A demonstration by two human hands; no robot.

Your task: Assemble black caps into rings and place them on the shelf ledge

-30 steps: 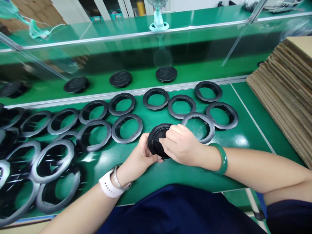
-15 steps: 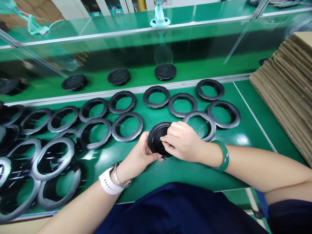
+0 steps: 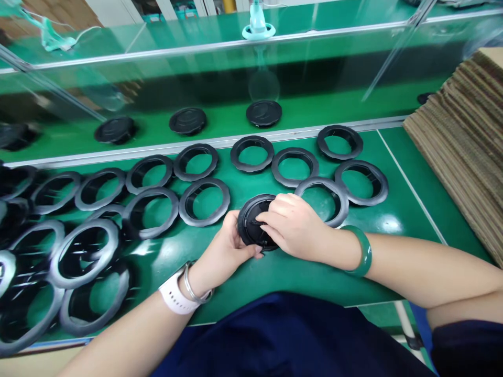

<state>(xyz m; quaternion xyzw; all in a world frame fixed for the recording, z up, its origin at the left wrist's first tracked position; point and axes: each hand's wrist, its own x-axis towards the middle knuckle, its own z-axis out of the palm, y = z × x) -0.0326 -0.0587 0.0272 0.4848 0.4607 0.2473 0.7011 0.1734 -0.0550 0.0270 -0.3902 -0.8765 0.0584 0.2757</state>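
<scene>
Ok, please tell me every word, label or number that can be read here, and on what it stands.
Nothing can be read.
Black round part between the left hand and right hand: no legible marks.
Black discs on the upper shelf: raised marks, too blurred.

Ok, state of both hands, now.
Left hand: closed, holding the black disc at its edge.
Right hand: closed, gripping the same disc from the other side.

Green workbench [image 3: 298,283] with rows of black plastic rings [image 3: 251,167]
</scene>
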